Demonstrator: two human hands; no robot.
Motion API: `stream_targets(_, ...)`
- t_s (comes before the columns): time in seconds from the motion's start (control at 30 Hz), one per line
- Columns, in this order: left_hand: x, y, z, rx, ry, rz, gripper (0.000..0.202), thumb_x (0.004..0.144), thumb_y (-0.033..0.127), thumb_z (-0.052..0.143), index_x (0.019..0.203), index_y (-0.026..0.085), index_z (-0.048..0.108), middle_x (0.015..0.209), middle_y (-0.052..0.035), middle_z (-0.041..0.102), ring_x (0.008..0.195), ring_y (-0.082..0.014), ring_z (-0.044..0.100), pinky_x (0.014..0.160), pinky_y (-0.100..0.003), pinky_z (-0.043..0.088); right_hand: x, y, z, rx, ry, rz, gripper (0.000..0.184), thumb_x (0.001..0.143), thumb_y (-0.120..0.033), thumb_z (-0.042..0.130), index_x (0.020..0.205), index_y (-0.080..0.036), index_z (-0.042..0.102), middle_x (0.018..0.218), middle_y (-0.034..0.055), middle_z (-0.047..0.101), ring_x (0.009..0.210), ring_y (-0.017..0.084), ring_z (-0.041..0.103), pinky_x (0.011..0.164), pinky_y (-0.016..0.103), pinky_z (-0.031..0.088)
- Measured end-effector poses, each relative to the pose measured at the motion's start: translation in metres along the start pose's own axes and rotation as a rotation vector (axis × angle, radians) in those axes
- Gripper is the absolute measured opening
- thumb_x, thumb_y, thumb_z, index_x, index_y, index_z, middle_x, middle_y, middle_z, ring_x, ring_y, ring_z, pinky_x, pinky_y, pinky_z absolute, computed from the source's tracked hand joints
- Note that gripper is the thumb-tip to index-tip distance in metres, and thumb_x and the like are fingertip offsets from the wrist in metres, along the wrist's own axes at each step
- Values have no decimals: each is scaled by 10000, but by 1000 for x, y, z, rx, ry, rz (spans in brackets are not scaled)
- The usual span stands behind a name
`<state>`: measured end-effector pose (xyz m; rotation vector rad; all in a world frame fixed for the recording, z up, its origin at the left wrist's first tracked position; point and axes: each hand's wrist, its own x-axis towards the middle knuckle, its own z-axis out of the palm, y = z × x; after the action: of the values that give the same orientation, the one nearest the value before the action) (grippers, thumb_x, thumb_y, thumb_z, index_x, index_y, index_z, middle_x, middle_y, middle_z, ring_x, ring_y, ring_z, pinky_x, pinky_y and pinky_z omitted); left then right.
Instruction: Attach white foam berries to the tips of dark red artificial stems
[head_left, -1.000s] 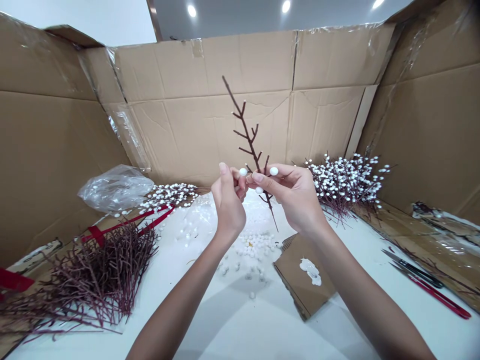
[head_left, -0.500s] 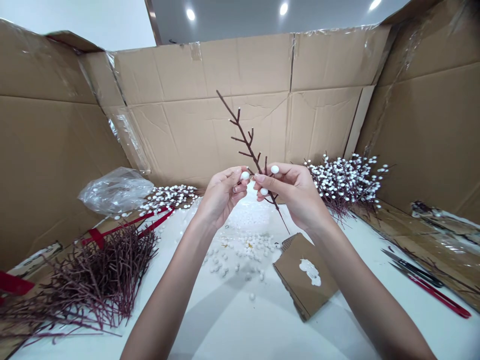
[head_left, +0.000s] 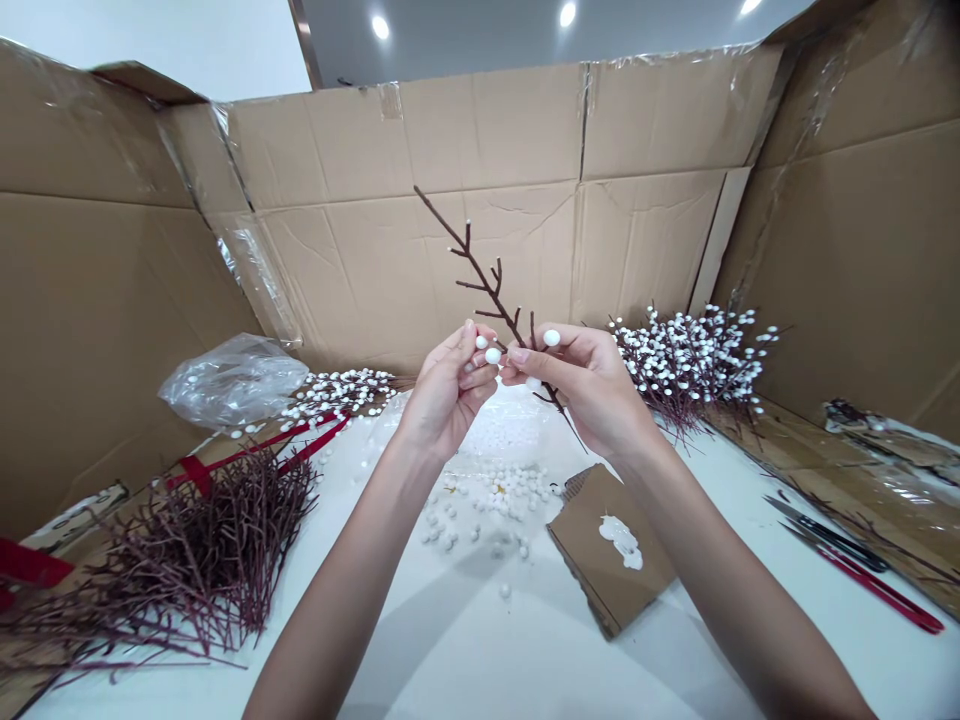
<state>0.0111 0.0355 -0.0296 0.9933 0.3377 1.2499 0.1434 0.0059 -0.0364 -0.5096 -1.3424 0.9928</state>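
Head view: I find my left hand (head_left: pixel 442 395) drawn to a fingertip pinch, with one white ball (head_left: pixel 481 342) between thumb and finger. A second ball (head_left: pixel 493 356) sits just beside that pinch; whether it is fixed to the branch or held, I cannot tell. My right hand (head_left: pixel 589 380) has thumb and fingers closed around the brown branch (head_left: pixel 494 294), raised above the table (head_left: pixel 450 640) and leaning left at its top.

In my judgement, good practice here is a steady right grip near the working point and a light left pinch, bringing ball and tip together in line without rubbing. My right fingers should not press the third ball (head_left: pixel 551 338) beside them.

On clearance: the branch's upper end stands before the cardboard wall (head_left: pixel 450 140); depth cannot be judged. Room for moving lies over the table between my forearms. Below, loose balls (head_left: pixel 517 490) and the cardboard piece (head_left: pixel 615 590) with its white smear (head_left: pixel 621 542) warrant care from a low sleeve or wrist. Scissors (head_left: pixel 832 535) lie well apart, right.
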Motion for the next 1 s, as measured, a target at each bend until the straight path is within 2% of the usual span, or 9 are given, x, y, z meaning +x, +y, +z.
stream_targets(0.27,-5,-1,3,-7,-9,7,151,883,154,543,765,81,603,633,18,523,385,32,324,358,-68,266,1,-1,-3,-31,20,17,209,642,-292,782,573,-177,622,645,-8,632,634,116,598,622,264,465)
stream_targets(0.43,-6,0,4,-2,-32,-12,119,857,179,601,819,66,608,677,15,556,379,43,314,344,-69,260,1,-5,-5,-23,48,35,179,680,-193,729,557,-170,601,617,-15,632,618,99,605,584,220,458)
stream_targets(0.53,-7,2,5,-22,-49,-35,121,878,159,567,819,61,605,673,16,556,376,43,320,334,-69,254,1,-7,-5,30,67,30,188,657,-155,726,536,-164,583,649,-11,650,642,97,622,637,214,497)
stream_targets(0.73,-5,2,6,-139,-54,-101,268,935,122,438,738,62,610,624,5,553,347,41,343,300,-69,224,0,-8,-4,64,59,17,195,644,-148,728,531,-159,569,666,-1,665,636,106,633,658,230,515)
stream_targets(1.0,-5,0,11,-265,-13,-163,379,966,161,369,686,79,611,558,3,515,328,30,379,316,-61,272,-2,-7,-4,-98,-2,-62,153,731,-159,657,592,-158,594,612,-9,580,627,109,568,568,234,412)
